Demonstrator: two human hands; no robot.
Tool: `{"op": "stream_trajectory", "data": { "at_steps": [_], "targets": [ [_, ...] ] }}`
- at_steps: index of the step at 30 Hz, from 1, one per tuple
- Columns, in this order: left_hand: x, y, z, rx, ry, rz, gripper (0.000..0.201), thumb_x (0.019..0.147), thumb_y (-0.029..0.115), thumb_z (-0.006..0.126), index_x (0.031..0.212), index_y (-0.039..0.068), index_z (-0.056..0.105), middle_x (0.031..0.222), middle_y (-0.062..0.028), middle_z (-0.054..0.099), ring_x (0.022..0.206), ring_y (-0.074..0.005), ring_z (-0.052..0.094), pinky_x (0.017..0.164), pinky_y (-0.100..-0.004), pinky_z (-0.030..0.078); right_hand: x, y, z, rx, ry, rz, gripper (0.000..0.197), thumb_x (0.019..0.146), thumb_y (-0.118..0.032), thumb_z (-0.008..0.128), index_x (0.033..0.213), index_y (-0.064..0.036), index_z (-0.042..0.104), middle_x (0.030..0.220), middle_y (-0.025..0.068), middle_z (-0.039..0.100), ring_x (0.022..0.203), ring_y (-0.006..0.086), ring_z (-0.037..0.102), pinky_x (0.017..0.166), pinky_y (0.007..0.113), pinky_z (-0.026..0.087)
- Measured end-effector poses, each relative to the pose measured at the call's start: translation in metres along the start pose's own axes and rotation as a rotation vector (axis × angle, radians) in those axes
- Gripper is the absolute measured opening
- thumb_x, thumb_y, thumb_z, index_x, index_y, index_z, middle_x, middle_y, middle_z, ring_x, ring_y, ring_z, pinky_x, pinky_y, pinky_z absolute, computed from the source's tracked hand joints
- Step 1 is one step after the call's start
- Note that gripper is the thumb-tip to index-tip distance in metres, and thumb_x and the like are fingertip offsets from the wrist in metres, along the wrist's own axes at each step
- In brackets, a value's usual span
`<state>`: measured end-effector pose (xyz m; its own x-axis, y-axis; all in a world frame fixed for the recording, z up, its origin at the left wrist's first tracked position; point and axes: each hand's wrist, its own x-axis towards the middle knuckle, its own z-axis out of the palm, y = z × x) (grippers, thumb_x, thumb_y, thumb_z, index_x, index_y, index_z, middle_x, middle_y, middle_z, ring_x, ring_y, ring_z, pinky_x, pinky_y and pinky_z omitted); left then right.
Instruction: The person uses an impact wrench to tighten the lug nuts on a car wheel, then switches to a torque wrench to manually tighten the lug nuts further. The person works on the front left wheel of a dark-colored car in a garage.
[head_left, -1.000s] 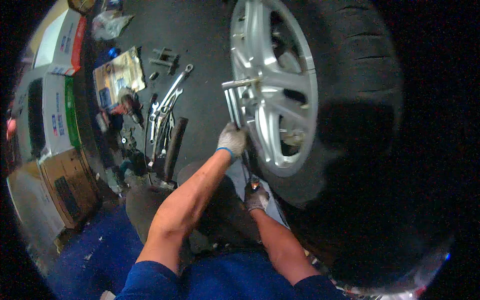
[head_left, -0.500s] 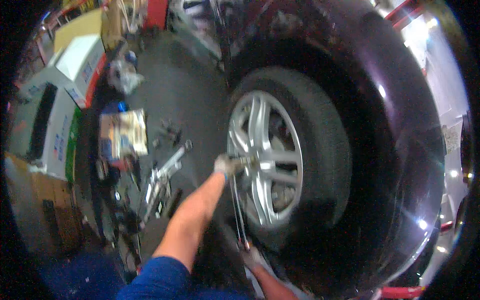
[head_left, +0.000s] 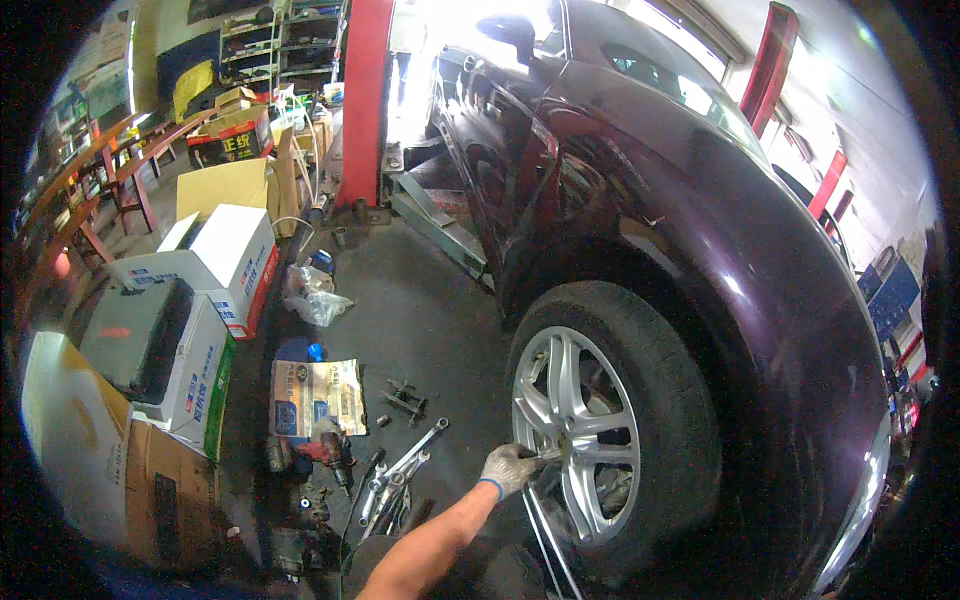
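Note:
My left hand (head_left: 508, 468), in a pale knit glove with a blue cuff, is closed around the head end of a long-handled socket wrench (head_left: 545, 535). A short socket piece reaches from the hand toward the middle of a silver spoked wheel (head_left: 568, 430). The wrench's bright metal shaft slants down and right, past the lower edge. The wheel sits in its black tyre (head_left: 672, 430) on a dark car (head_left: 700, 190). My right hand does not show.
Left of my arm lie several spanners (head_left: 405, 470), a cordless drill (head_left: 336, 460) and a printed package (head_left: 335, 395). A plastic bag (head_left: 315, 295) is farther up the floor. Cardboard boxes (head_left: 165, 440) line the left side. A red post (head_left: 365, 110) stands beyond.
The view has tilted up, so the wheel sits lower and more of the car and room shows. My right hand, on the wrench handle before, has left the picture. My left hand keeps its grip.

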<state>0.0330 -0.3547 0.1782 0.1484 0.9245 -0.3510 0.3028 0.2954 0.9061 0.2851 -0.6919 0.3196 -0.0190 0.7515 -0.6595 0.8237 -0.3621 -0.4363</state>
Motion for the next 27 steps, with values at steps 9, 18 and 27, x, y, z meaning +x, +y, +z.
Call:
{"op": "stream_trajectory", "data": {
  "at_steps": [9,18,27],
  "targets": [
    [0.027,0.001,0.026,0.086,-0.038,0.023,0.054,0.085,0.051,0.075,0.118,0.009,0.077,0.122,-0.0226,0.073,0.117,-0.0371,0.068,0.103,-0.0427,0.052,-0.052,-0.059,-0.076,-0.123,-0.006,-0.227,0.047,0.102,-0.022,0.056,0.147,-0.0145,0.057,0.098,0.0249,0.066,0.074,0.036,0.066,0.063,0.05,0.051],
    [0.026,0.002,0.025,-0.131,0.074,0.048,0.041,0.089,0.032,0.079,0.107,-0.005,0.075,0.093,-0.0205,0.076,0.083,-0.0289,0.073,0.08,-0.0399,0.057,-0.045,-0.073,-0.1,-0.271,-0.138,0.217,0.05,0.102,-0.043,0.061,0.135,-0.0073,0.052,0.084,0.0228,0.069,0.078,0.0408,0.07,0.071,0.05,0.054],
    [0.007,0.025,0.023,-0.157,-0.056,0.023,0.06,0.084,0.048,0.083,0.106,-0.007,0.074,0.088,-0.0223,0.075,0.086,-0.0316,0.074,0.082,-0.042,0.056,-0.055,-0.083,-0.099,-0.208,-0.282,0.322,0.056,0.099,-0.041,0.063,0.145,-0.0113,0.048,0.095,0.0237,0.071,0.083,0.0438,0.069,0.073,0.052,0.055]
  ]
}}
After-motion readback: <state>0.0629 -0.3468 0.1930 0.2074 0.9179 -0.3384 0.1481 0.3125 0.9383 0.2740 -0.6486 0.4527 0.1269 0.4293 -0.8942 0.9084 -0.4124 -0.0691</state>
